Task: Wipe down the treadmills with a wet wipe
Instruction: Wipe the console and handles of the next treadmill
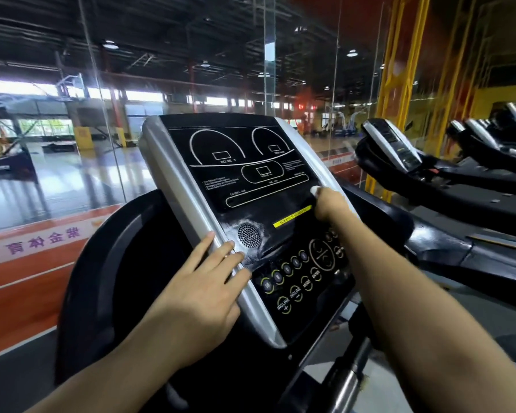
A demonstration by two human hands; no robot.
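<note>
Pressing a wet wipe point(314, 190) onto the treadmill console point(251, 186), streaked, glass-walled gym beyond.

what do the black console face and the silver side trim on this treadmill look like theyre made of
Console face: looks like glossy black plastic or an overlay film; it shows reflections, printed white markings and wet streaks near the speaker grille.
Silver side trim: probably silver-painted plastic, possibly metal; smooth satin sheen with soft highlights. The look alone cannot settle which.

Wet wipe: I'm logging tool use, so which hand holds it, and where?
The right hand bunches the wet wipe; only a white tip shows. The left hand holds nothing.
</note>
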